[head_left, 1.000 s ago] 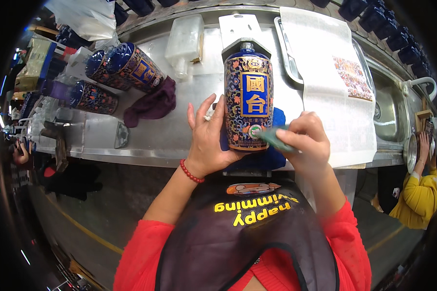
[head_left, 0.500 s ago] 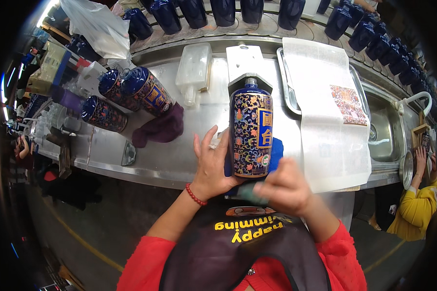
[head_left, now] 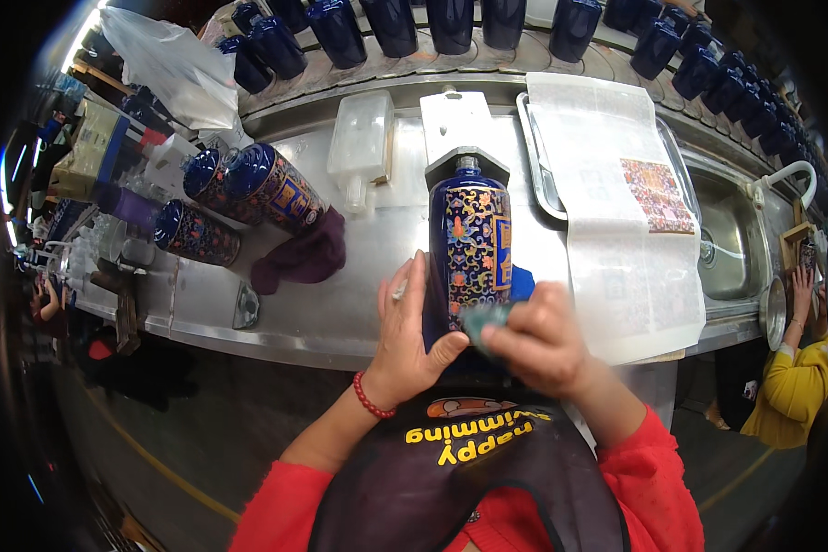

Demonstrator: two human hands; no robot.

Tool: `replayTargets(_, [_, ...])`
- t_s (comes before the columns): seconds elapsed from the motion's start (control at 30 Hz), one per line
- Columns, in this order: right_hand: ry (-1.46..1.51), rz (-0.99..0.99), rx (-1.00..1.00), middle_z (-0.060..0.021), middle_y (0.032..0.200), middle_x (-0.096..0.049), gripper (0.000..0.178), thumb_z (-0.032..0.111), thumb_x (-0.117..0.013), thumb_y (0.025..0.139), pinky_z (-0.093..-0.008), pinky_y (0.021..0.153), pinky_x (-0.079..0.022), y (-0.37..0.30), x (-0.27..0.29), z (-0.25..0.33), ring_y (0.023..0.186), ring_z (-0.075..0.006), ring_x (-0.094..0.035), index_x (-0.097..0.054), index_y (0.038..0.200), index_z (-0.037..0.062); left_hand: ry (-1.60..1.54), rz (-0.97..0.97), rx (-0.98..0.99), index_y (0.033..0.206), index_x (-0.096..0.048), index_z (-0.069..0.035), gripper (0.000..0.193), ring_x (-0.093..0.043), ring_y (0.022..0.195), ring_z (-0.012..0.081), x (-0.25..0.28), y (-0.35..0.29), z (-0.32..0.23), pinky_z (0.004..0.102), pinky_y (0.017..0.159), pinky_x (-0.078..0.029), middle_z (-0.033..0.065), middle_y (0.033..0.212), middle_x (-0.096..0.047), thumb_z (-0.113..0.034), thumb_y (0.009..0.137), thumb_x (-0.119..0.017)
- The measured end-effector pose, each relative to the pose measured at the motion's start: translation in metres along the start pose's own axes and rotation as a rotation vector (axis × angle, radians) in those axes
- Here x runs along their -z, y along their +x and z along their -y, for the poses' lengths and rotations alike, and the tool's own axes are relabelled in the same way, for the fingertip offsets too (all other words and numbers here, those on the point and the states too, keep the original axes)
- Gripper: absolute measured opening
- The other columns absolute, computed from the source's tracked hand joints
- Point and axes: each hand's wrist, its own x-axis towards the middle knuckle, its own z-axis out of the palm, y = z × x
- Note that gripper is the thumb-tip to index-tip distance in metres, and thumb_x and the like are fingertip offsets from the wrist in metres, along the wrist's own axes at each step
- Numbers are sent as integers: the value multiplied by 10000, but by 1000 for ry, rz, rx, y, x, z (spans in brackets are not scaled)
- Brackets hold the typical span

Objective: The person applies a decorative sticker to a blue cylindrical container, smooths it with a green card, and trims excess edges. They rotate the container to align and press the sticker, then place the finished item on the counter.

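A dark blue bottle (head_left: pixel 474 239) with a colourful floral decal and a gold-edged panel lies neck away from me, its neck at a dark angular holder (head_left: pixel 469 164). Along its left side rests my left hand (head_left: pixel 405 331), fingers stretched and thumb by the bottle's base. Something small and whitish shows at those fingers; I cannot tell what. My right hand (head_left: pixel 543 340) is closed round a greenish, translucent scraper-like piece (head_left: pixel 486 324), pressed near the decal's lower end and slightly blurred. Blue cloth-like material (head_left: pixel 522 281) shows beside the bottle on the right.
Decorated bottles (head_left: pixel 276 189) and a purple cloth (head_left: pixel 308 253) lie to the left. A clear bottle-shaped block (head_left: pixel 361 138) lies farther back. Decal sheets (head_left: pixel 607 276) cover a metal tray at right, before a sink (head_left: pixel 736 248). Several blue bottles (head_left: pixel 391 23) line the conveyor; a yellow-sleeved person (head_left: pixel 791 386) works at far right.
The bottle has turned so its gold-edged panel faces farther right. My right hand has brought the greenish piece up from below the base onto the decal; my left thumb has come up.
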Motion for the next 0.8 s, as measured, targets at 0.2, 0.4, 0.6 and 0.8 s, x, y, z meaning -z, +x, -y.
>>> replayTargets(0.2, [362, 161, -514, -64, 826, -659, 160, 141, -800, 826, -347, 699, -475, -2, 18, -54, 749, -227, -623, -751, 962, 71, 103, 53, 5, 1586, -114, 107, 1117, -286, 1466, 437, -3, -2, -7, 654, 1173, -65, 310, 1514, -394, -647, 924, -604])
replayTargets(0.4, [313, -160, -425, -67, 799, -617, 151, 144, -782, 856, -316, 650, -486, 13, -18, -138, 734, -205, -597, -709, 931, 35, 94, 45, -11, 1584, -115, 110, 1129, -290, 1464, 438, -3, -2, -3, 649, 1176, -66, 306, 1520, -392, -652, 916, -612])
replayTargets(0.6, [1, 24, 46, 0, 919, -566, 244, 182, -718, 732, -379, 751, -440, 2, -8, -21, 782, -191, -540, -702, 975, 160, 354, 23, -97, 1584, -126, 98, 1201, -314, 1459, 450, -6, -9, -1, 672, 1175, -21, 307, 1512, -392, -666, 846, -686])
replayTargets(0.8, [522, 104, -603, -89, 798, -637, 209, 152, -812, 814, -318, 612, -464, 15, 5, -70, 713, -172, -619, -721, 975, 55, 325, -14, -104, 1572, -218, 94, 1201, -317, 1454, 427, -12, -10, 17, 702, 1160, -34, 271, 1497, -445, -780, 836, -587])
